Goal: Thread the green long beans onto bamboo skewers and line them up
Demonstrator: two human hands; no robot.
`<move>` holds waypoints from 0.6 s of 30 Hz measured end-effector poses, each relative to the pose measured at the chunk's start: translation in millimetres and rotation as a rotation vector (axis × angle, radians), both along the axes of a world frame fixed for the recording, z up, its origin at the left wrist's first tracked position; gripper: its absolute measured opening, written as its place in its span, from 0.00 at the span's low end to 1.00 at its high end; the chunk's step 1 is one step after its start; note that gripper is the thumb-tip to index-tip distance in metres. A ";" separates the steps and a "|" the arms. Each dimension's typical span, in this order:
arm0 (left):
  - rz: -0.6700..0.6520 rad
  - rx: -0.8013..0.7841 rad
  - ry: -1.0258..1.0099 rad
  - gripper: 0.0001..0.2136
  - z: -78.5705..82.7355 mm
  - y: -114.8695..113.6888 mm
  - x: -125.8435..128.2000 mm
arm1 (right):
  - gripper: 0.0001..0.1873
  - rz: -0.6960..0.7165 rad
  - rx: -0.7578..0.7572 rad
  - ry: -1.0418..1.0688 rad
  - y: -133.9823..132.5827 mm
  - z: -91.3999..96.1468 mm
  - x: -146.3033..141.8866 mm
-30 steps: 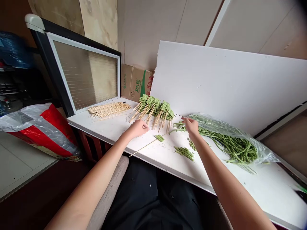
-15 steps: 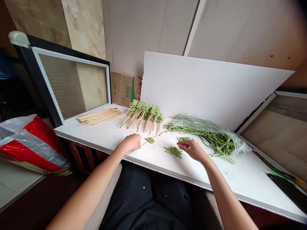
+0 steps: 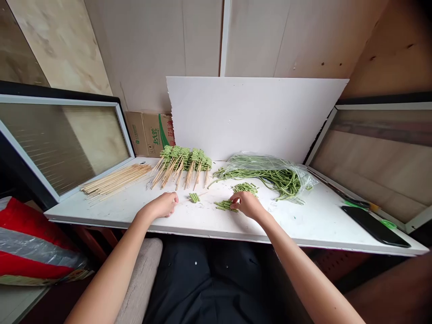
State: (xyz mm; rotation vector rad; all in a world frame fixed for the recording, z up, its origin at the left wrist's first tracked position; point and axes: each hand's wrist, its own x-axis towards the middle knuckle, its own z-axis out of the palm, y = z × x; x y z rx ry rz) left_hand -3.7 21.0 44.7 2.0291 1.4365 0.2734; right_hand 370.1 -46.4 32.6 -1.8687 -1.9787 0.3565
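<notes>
Short row of cut green bean pieces is sitting on the white tabletop between the hands, closer to the curled left hand, can't tell if that one's gripping anything. The right hand, well apart from the left, has its fingertips down at a loose pile of green bean sticks, can't tell if they're pinching any. Behind: bean-loaded bamboo skewers.

Your right hand had its fingertips at a pile of cut beans on the white table. Your left hand was curled near a short bean row. Beyond: loaded skewers, bare sticks left, long beans in clear bag right.
</notes>
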 end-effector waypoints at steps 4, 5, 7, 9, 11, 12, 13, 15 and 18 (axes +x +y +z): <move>-0.021 0.161 -0.103 0.12 1.1 3.7 -3.7 | 0.09 0.012 0.012 -0.007 -1.9 3.5 -0.4; -0.037 0.201 -0.104 0.12 1.7 5.1 -4.7 | 0.09 0.022 0.021 -0.008 -2.5 5.1 0.9; -0.063 0.256 -0.086 0.13 3.9 8.0 -6.9 | 0.08 0.039 0.039 -0.003 -4.4 9.3 4.9; -0.076 0.292 -0.068 0.14 7.4 9.9 -9.4 | 0.05 0.034 0.038 -0.003 -7.0 14.4 9.4; -0.078 0.317 -0.064 0.15 11.2 10.2 -11.8 | 0.04 0.048 -0.022 -0.017 -10.2 18.9 12.2; -0.079 0.328 -0.067 0.15 13.0 9.8 -12.8 | 0.04 0.069 -0.066 -0.022 -11.7 20.4 12.5; -0.082 0.339 -0.073 0.15 14.7 9.1 -13.7 | 0.03 0.090 -0.105 -0.025 -13.0 21.1 11.9; -0.089 0.355 -0.087 0.15 17.6 6.9 -14.6 | 0.01 0.101 -0.128 -0.036 -14.6 20.5 8.5; -0.101 0.362 -0.091 0.15 21.9 2.7 -14.0 | 0.02 0.052 -0.074 -0.080 -14.2 16.6 2.4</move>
